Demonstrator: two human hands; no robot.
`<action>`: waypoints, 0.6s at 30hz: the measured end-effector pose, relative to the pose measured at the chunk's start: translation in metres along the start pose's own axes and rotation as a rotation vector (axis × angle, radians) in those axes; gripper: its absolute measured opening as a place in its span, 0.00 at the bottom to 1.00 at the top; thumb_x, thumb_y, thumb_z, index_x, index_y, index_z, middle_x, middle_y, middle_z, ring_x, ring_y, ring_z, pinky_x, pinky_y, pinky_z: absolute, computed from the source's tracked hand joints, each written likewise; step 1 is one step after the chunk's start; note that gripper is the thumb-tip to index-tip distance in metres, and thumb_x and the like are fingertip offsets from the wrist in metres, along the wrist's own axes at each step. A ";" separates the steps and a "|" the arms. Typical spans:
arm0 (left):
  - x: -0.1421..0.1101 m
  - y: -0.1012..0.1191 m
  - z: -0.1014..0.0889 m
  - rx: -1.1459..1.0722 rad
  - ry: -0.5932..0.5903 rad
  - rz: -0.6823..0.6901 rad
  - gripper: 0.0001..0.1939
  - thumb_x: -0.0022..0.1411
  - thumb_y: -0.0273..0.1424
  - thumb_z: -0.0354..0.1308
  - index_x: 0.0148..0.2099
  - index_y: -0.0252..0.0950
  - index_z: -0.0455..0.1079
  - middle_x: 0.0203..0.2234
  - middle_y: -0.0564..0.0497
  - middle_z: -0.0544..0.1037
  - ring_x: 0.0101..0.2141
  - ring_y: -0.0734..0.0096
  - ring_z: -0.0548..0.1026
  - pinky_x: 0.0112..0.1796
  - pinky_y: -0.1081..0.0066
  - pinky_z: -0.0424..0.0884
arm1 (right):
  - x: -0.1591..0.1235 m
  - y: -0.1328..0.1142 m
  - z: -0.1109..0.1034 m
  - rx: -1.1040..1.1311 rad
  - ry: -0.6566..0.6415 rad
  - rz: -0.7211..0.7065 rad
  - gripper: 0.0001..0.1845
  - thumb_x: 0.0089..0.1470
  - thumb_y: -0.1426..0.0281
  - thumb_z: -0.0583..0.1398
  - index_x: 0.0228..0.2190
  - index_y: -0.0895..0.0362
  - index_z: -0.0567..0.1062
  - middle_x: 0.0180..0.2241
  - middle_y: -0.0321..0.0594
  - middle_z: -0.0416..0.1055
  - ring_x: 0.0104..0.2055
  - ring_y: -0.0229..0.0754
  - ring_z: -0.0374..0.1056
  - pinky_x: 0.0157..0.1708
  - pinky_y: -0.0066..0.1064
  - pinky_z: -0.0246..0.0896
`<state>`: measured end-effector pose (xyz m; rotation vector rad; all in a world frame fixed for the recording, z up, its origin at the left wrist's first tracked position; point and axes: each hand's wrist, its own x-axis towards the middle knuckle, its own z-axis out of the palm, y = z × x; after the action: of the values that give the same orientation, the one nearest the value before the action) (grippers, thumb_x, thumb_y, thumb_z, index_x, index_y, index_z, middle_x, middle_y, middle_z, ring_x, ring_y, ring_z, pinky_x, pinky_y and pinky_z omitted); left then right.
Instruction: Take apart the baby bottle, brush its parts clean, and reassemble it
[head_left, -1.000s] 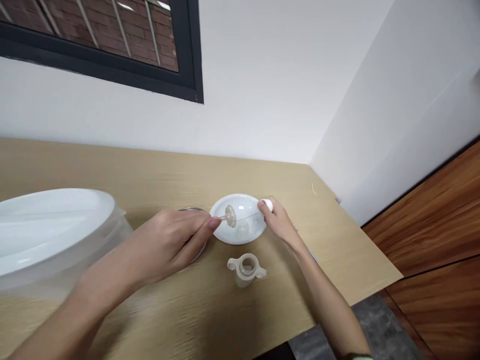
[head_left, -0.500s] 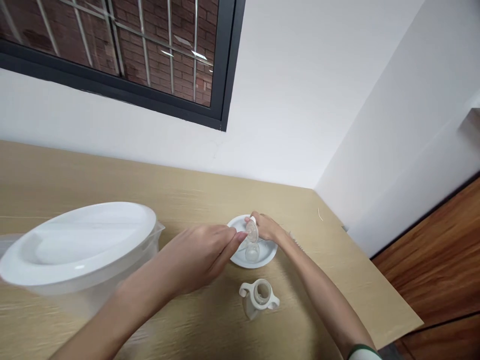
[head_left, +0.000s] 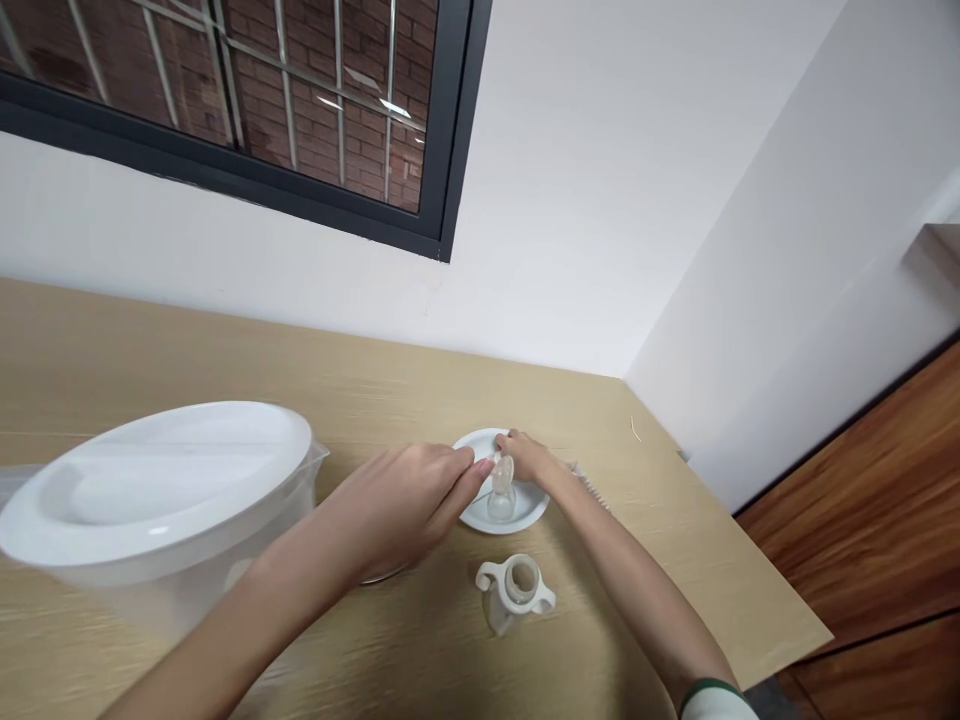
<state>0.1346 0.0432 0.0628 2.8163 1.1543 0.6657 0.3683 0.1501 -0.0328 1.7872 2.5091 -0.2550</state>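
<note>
My left hand reaches across the table, thumb and forefinger pinching a clear bottle nipple by its edge. Beneath the nipple, a clear dome-shaped cap rests on a white plate. My right hand is low over the plate's far right side, fingers curled down; what they hold, if anything, is hidden. Closer to me stands a baby bottle, its mouth uncovered and a white two-handled holder around its neck.
A large translucent tub with a white lid stands on the left of the table. Just right of the plate lies a pale ridged object, partly behind my right forearm. The table meets the wall beneath a barred window.
My right hand has lowered toward the plate, and the white piece seen in its fingers is now mostly hidden. My left hand keeps its pinch in about the same spot.
</note>
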 end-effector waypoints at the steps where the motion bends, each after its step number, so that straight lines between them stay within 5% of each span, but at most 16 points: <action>1: 0.000 0.000 0.000 -0.007 -0.010 -0.006 0.25 0.74 0.39 0.36 0.29 0.38 0.65 0.24 0.48 0.76 0.23 0.63 0.73 0.26 0.66 0.57 | 0.001 0.000 0.001 -0.012 0.000 0.007 0.13 0.57 0.72 0.63 0.45 0.61 0.73 0.46 0.46 0.71 0.45 0.45 0.69 0.44 0.38 0.65; 6: 0.001 -0.003 0.006 -0.017 -0.052 0.034 0.16 0.70 0.33 0.39 0.32 0.38 0.64 0.25 0.50 0.75 0.24 0.63 0.73 0.26 0.66 0.57 | 0.001 -0.003 -0.003 -0.014 0.095 0.022 0.17 0.44 0.74 0.71 0.39 0.60 0.77 0.45 0.50 0.73 0.44 0.51 0.71 0.42 0.36 0.65; 10: 0.008 -0.005 0.017 0.018 -0.022 0.026 0.16 0.72 0.34 0.39 0.32 0.38 0.63 0.27 0.50 0.75 0.26 0.62 0.72 0.28 0.65 0.58 | -0.018 0.003 -0.022 0.083 0.358 0.015 0.15 0.60 0.66 0.61 0.47 0.60 0.74 0.49 0.51 0.71 0.51 0.48 0.67 0.51 0.36 0.60; 14: 0.020 -0.006 0.041 -0.038 -0.058 0.067 0.16 0.74 0.33 0.38 0.39 0.37 0.65 0.33 0.47 0.75 0.34 0.60 0.73 0.38 0.63 0.64 | -0.057 0.029 -0.033 0.229 0.573 0.052 0.13 0.66 0.68 0.51 0.44 0.61 0.72 0.45 0.48 0.72 0.49 0.43 0.66 0.52 0.33 0.58; 18: 0.030 -0.013 0.074 -0.029 -0.132 0.040 0.16 0.74 0.31 0.36 0.42 0.36 0.64 0.38 0.45 0.74 0.38 0.59 0.71 0.44 0.60 0.63 | -0.117 0.057 -0.011 0.481 0.828 0.073 0.13 0.64 0.64 0.54 0.37 0.59 0.74 0.37 0.42 0.74 0.39 0.41 0.68 0.44 0.31 0.61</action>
<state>0.1743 0.0826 0.0041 2.8176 1.0607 0.4860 0.4617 0.0605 -0.0123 2.5929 3.0883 -0.1335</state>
